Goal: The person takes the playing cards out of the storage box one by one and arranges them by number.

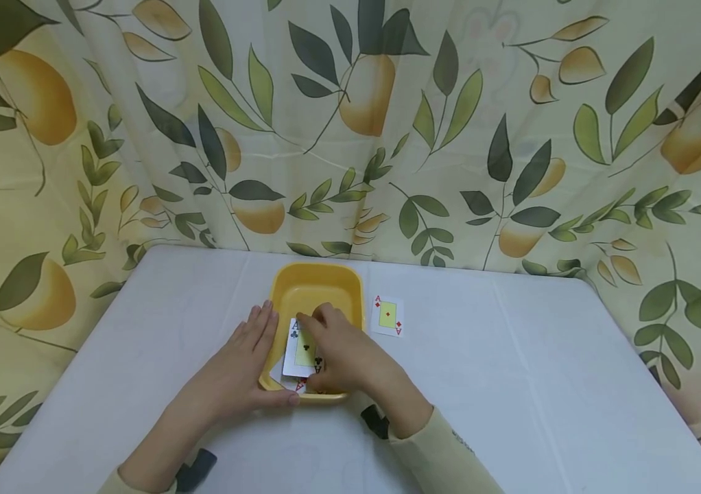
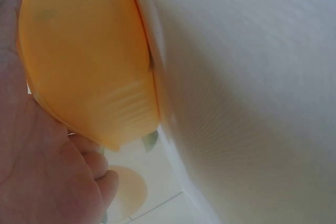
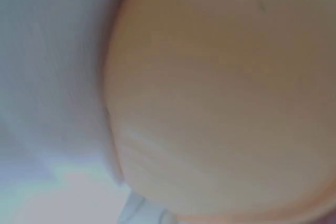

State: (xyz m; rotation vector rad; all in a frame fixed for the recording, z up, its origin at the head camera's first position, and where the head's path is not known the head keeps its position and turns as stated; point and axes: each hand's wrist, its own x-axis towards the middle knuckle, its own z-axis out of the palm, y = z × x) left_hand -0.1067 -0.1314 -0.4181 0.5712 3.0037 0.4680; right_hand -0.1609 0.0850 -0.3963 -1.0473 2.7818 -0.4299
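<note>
My right hand (image 1: 350, 353) reaches into a yellow plastic tray (image 1: 319, 271) and grips a playing card, the ace of clubs (image 1: 302, 353), fingers at its far end and thumb at its near end. Under it, at the near end of the tray, lie other cards (image 1: 278, 372), one showing a red A; they are mostly covered. My left hand (image 1: 236, 367) rests against the tray's near left corner, straight fingers along the left rim and thumb along the front rim. In the left wrist view the palm (image 2: 47, 166) is beside the tray's outer wall (image 2: 89, 51).
An ace of diamonds (image 1: 387, 315) lies face up just right of the tray. All of this is on a table with a white cloth (image 1: 511, 384). A curtain (image 1: 350, 151) printed with fruit and leaves hangs behind the table's far edge.
</note>
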